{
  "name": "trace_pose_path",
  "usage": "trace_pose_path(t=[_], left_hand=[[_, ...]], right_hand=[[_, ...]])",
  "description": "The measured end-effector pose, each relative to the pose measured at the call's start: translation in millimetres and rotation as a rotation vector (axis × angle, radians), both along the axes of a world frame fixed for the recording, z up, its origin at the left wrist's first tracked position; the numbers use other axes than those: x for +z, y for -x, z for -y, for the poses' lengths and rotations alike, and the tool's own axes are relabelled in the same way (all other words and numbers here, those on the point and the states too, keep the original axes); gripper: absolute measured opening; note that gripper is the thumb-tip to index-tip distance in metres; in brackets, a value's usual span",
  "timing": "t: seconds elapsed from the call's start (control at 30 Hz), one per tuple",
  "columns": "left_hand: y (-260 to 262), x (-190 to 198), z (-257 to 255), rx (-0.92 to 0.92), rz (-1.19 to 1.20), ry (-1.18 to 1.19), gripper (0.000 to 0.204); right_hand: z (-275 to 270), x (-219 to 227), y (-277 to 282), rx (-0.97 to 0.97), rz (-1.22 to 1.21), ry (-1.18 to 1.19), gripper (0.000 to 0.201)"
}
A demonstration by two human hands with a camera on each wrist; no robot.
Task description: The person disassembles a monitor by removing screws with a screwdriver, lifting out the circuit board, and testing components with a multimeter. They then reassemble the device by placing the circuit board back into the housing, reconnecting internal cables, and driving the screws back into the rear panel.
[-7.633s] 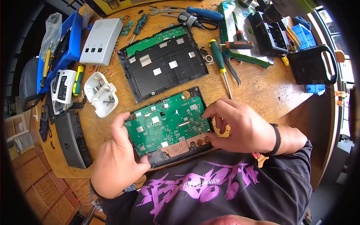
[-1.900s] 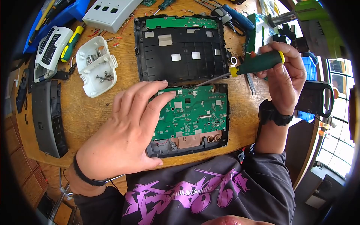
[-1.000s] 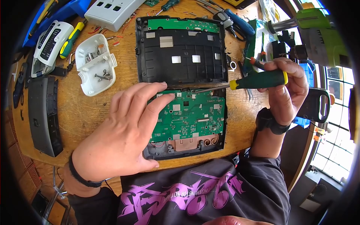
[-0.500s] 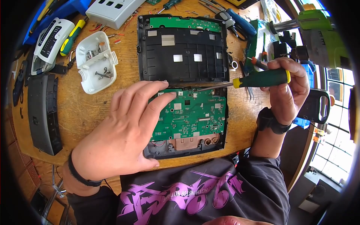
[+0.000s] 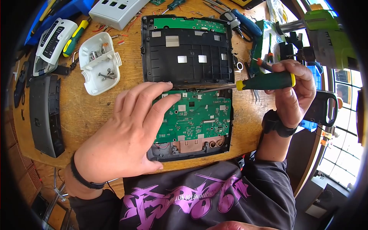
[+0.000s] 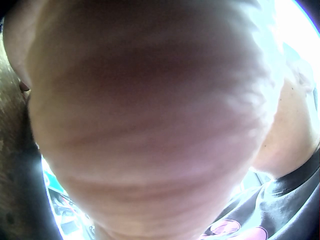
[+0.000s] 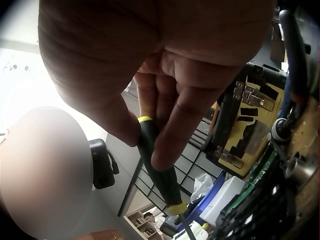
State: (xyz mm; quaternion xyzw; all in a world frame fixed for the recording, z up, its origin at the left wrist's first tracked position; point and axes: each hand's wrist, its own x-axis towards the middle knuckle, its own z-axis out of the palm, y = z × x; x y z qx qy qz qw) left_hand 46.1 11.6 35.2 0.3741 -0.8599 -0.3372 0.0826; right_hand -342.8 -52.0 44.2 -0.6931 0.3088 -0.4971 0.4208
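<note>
My left hand (image 5: 124, 132) spans the left side of a black casing (image 5: 188, 156) holding a green circuit board (image 5: 184, 122). Its index fingertip rests on the board's far left part; the thumb is at the casing's near edge and another fingertip at the far edge. In my right hand (image 5: 294, 100) is a green and yellow screwdriver (image 5: 264, 81), pinched by the handle between thumb and fingers. The shaft slants left and down, with its tip at the board's far edge. The right wrist view shows the grip on the screwdriver handle (image 7: 159, 172); the palm fills the left wrist view.
Right behind the casing lies a black cover (image 5: 188, 71) with a green board strip. To the left are a white box of screws (image 5: 92, 78), a dark grey plastic part (image 5: 44, 115) and a cable tester (image 5: 53, 42). Tweezers (image 5: 256, 94) lie on the right.
Earlier both hands held the casing and the screwdriver lay on the table. My right hand has since picked it up and brought its tip to the board. Both hands stay almost still lately.
</note>
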Motion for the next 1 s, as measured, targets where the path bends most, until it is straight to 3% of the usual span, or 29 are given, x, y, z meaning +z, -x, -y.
trace_pose_path(t=[1.0], left_hand=[[6.9,9.8,2.3,0.02,0.074,-0.054,0.136]], right_hand=[[5.2,0.7,-8.3,0.055,-0.024,-0.044,0.046]])
